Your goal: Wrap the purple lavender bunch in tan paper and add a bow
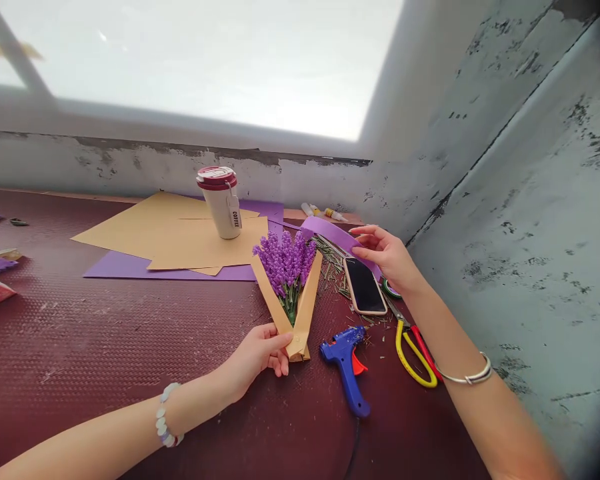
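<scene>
1. Lavender bouquet (286,263), in the head view: purple sprigs set inside a V of folded tan paper (306,307), over the desk (105,347); whether its base touches down I cannot tell.
2. The left hand (260,353) has its fingers clamped on the fold, thumb in front, the others tucked behind or below, presumably so the V stays closed and the blooms stay uncrushed. The flowers lie beyond those fingers, clear of them.
3. The right hand (385,253) reaches over the smartphone (365,287); thumb and forefinger are at a curved purple strip (333,233), though how firmly they close I cannot tell.
4. The blue glue gun (347,360) lies just beside the bouquet, handy, I'd guess, for either hand.
</scene>
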### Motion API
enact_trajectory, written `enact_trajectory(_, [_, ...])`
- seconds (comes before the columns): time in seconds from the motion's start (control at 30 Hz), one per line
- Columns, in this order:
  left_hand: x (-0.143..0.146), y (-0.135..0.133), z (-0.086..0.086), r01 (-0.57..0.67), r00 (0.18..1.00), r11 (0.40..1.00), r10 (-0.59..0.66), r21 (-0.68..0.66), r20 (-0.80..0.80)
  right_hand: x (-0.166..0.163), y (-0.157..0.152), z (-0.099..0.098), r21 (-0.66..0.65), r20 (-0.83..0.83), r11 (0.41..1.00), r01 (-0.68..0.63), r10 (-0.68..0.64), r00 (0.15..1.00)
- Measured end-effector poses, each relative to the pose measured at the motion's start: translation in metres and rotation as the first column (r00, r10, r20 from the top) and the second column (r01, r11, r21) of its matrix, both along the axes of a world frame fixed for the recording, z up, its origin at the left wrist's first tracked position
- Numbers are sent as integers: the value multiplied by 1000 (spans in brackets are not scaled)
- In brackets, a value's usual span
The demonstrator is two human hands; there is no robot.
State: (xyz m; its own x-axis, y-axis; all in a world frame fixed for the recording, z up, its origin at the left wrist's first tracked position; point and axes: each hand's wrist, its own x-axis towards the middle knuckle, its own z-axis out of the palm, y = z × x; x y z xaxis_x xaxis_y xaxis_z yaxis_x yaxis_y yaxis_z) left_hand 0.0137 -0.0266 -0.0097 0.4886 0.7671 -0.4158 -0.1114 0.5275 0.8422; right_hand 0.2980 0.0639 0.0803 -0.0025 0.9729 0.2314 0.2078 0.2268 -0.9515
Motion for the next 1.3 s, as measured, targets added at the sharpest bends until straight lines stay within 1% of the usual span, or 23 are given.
enact_trajectory(0.1, [-1, 1, -1, 10, 1000, 1000, -10, 2, -5, -7, -6, 2, -15, 65, 999, -51, 51, 997])
enact_trajectory(0.23, [-5, 7, 3, 74, 997, 997, -75, -14, -34, -10, -14, 0, -100, 132, 988, -119, 132, 982])
enact_trajectory(0.33, [-8, 11, 6, 86, 995, 996, -87, -18, -42, -9, -21, -2, -108, 100, 990, -95, 106, 989])
enact_trajectory(0.43, [-8, 12, 6, 74, 997, 997, -75, -24, -34, -7, -30, 5, -59, 12, 998, -35, 36, 999])
enact_trajectory(0.53, [-7, 10, 5, 77, 997, 996, -78, -33, -20, -4, -41, 20, 2, -57, 1000, 10, -10, 998])
enact_trajectory(0.63, [-5, 3, 5, 112, 994, 993, -112, -40, 14, -1, -52, 37, 114, -111, 992, 55, -42, 993])
enact_trajectory(0.73, [-2, -11, 3, 153, 987, 986, -150, -60, 51, 2, -57, 53, 243, -154, 967, 75, -38, 987])
enact_trajectory(0.8, [1, -20, -1, 157, 986, 984, -152, -81, 64, 3, -57, 62, 309, -184, 948, 73, -15, 983])
enact_trajectory(0.87, [3, -28, -5, 153, 986, 983, -145, -105, 82, 2, -53, 68, 352, -218, 930, 108, -31, 975])
enact_trajectory(0.97, [7, -36, -13, 144, 985, 981, -129, -127, 118, 1, -41, 72, 366, -285, 901, 232, -129, 950])
enact_trajectory(1.03, [8, -39, -17, 137, 985, 981, -120, -135, 124, 0, -29, 70, 309, -305, 902, 302, -207, 930])
enact_trajectory(1.1, [9, -40, -18, 140, 985, 980, -123, -139, 122, 0, -13, 66, 230, -288, 917, 327, -257, 922])
enact_trajectory(1.2, [9, -40, -16, 168, 979, 976, -149, -141, 137, 0, 16, 57, 135, -204, 946, 295, -264, 943])
enact_trajectory(1.3, [10, -39, -11, 191, 974, 971, -171, -141, 147, -7, 49, 48, 41, 39, 972, 233, -235, 971])
